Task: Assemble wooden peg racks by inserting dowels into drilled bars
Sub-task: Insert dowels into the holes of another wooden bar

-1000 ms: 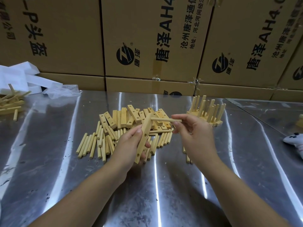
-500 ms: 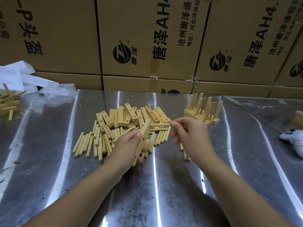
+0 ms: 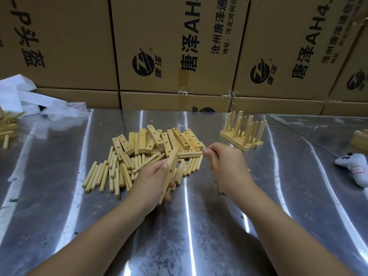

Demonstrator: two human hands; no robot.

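At frame centre, over the steel table [image 3: 59,196]: drilled bar [image 3: 173,159], tilted on end, the left hand [image 3: 153,180] curled round its lower half. Dowel [image 3: 190,154], level, pinched at one end by the right hand [image 3: 225,166], free end at the bar's top. Both judged light, stiff, smooth; grip the bar by its edges, clear of the holes.
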